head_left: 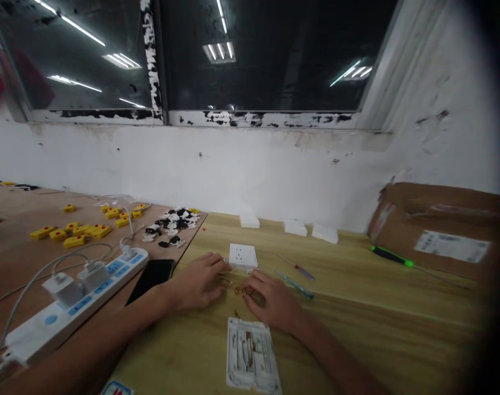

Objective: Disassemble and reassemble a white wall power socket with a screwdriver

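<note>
My left hand (pixel 200 281) rests low over the wooden table, thumb and forefinger apart, beside small brass-coloured metal pieces (pixel 236 289). Facing it, my right hand (pixel 272 299) has its thumb and fingertips closed on one small brass-coloured piece (pixel 246 293); its exact shape is too small to make out. Just beyond my fingers lies a white wall socket faceplate (pixel 242 255), slotted side up. Closer to me is a white plastic socket back (pixel 252 356), its moulded channels facing up, with some brass-coloured metal inside.
Two screwdrivers, one with a purple-red handle (pixel 304 272) and one blue (pixel 301 288), lie right of my hands. A green-black screwdriver (pixel 392 256) leans by a cardboard box (pixel 439 225). Left are a power strip (pixel 81 307), phone (pixel 151 280) and yellow parts (pixel 75 240).
</note>
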Available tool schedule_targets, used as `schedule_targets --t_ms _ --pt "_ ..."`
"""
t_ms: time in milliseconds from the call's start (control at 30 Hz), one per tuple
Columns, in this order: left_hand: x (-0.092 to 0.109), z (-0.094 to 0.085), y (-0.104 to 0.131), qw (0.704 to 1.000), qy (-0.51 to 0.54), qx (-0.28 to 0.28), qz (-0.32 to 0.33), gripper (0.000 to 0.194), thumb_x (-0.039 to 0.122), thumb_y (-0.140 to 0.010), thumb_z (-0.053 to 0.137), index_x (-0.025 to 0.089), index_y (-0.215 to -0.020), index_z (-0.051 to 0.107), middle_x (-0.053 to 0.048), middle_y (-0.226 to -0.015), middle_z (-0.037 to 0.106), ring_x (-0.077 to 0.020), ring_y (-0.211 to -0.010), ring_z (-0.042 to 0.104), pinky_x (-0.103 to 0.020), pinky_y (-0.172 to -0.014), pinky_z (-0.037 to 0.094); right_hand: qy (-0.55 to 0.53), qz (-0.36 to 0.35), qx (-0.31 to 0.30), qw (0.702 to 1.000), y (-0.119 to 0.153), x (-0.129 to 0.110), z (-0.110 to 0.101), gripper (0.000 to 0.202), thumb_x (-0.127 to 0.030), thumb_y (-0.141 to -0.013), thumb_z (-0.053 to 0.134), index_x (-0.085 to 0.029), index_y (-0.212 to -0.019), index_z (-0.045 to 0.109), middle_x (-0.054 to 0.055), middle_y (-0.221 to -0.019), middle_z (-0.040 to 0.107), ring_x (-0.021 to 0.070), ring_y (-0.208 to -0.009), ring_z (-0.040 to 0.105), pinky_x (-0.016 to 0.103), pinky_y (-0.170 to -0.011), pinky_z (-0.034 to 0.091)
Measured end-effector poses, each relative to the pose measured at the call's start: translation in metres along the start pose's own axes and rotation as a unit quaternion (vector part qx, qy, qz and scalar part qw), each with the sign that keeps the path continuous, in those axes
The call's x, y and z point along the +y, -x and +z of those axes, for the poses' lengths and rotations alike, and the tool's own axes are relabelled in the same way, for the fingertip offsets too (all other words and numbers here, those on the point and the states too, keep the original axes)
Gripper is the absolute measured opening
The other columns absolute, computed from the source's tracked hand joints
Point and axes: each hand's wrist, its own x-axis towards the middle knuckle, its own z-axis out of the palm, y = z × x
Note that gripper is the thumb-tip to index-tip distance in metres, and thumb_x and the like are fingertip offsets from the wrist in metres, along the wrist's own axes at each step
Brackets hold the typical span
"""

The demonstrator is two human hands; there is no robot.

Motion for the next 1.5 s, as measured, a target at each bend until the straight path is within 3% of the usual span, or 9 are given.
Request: schedule_targets --t_ms 200,433,600,733,867,1000,1133,1300,1500 --pt "-0.018 0.008 -0.008 0.997 -0.065 -0.032 0.023 0.017 0.028 -0.097 0.05 0.02 -0.109 0.06 -0.007 -0.104 0.058 -0.024 -0.1 0.055 -0.036 -0.089 0.047 0.002 0.012 -0.005 1.0 0.0 0.008 0.004 0.013 -0.016 -0.09 0.054 -0.022 -0.091 0.065 0.003 -0.09 0.063 0.0175 -0.081 0.061 0.029 -0.07 0.046" --pt "-0.016 0.009 -0.002 0.998 -0.055 -0.02 0.026 0.02 0.027 -0.101 0.044 0.02 -0.1 0.063 -0.005 -0.099 0.061 -0.0205 -0.095 0.057 -0.031 -0.082 0.049 -0.024 0.016 0.062 0.998 0.001 0.007 0.001 0.013 -0.02 -0.094 0.052 -0.022 -0.099 0.063 0.005 -0.095 0.064 0.0176 -0.085 0.061 0.031 -0.076 0.05" --pt "-0.011 0.008 0.006 0.993 -0.012 0.085 0.087 0.019 0.024 -0.101 0.046 0.021 -0.11 0.062 -0.004 -0.104 0.064 -0.0169 -0.094 0.06 -0.027 -0.08 0.051 -0.08 -0.026 0.077 0.993 0.005 -0.015 -0.002 0.014 -0.021 -0.095 0.053 -0.022 -0.104 0.063 0.004 -0.095 0.065 0.0163 -0.086 0.062 0.03 -0.076 0.05" --pt "-0.003 0.005 0.011 0.971 -0.022 0.179 0.157 0.017 0.022 -0.098 0.052 0.019 -0.113 0.062 -0.006 -0.102 0.067 -0.0157 -0.089 0.064 -0.026 -0.074 0.054 -0.142 -0.047 0.109 0.983 0.008 -0.037 -0.005 0.01 -0.018 -0.094 0.054 -0.021 -0.092 0.063 0.001 -0.082 0.063 0.0131 -0.074 0.06 0.026 -0.067 0.048" --pt "0.004 -0.001 0.015 0.955 -0.035 0.211 0.206 0.014 0.021 -0.097 0.056 0.018 -0.108 0.063 -0.005 -0.098 0.07 -0.0147 -0.085 0.066 -0.025 -0.071 0.056 -0.145 0.012 0.172 0.974 0.014 -0.061 -0.013 0.009 -0.015 -0.089 0.057 -0.022 -0.086 0.061 -0.002 -0.071 0.059 0.0118 -0.063 0.056 0.024 -0.059 0.046" --pt "0.013 -0.004 0.017 0.949 -0.029 0.187 0.254 0.014 0.019 -0.098 0.054 0.016 -0.107 0.064 -0.005 -0.097 0.071 -0.0164 -0.084 0.067 -0.027 -0.068 0.055 -0.118 0.107 0.173 0.972 0.035 -0.087 -0.014 0.009 -0.016 -0.086 0.058 -0.024 -0.084 0.06 -0.004 -0.067 0.058 0.0112 -0.056 0.054 0.021 -0.052 0.044" --pt "0.019 0.003 0.018 0.952 0.015 0.142 0.271 0.018 0.024 -0.1 0.049 0.017 -0.102 0.066 -0.006 -0.101 0.071 -0.0165 -0.086 0.067 -0.026 -0.07 0.054 -0.07 0.151 0.169 0.972 0.058 -0.111 -0.003 0.01 -0.017 -0.085 0.056 -0.024 -0.077 0.056 -0.004 -0.062 0.055 0.0113 -0.051 0.051 0.021 -0.046 0.042" --pt "0.016 0.014 0.02 0.957 0.042 0.065 0.281 0.019 0.024 -0.1 0.047 0.019 -0.105 0.065 -0.006 -0.111 0.07 -0.0178 -0.092 0.066 -0.027 -0.075 0.053 0.001 0.137 0.165 0.977 0.067 -0.126 0.007 0.01 -0.018 -0.088 0.053 -0.024 -0.079 0.055 -0.001 -0.072 0.06 0.0143 -0.06 0.056 0.024 -0.055 0.046" --pt "0.014 0.016 0.02 0.958 0.055 0.025 0.28 0.017 0.023 -0.1 0.046 0.019 -0.102 0.063 -0.007 -0.108 0.07 -0.019 -0.094 0.066 -0.029 -0.08 0.052 0.035 0.137 0.166 0.976 0.066 -0.126 0.009 0.011 -0.018 -0.088 0.051 -0.024 -0.082 0.057 0.001 -0.074 0.061 0.0163 -0.062 0.058 0.027 -0.058 0.047"
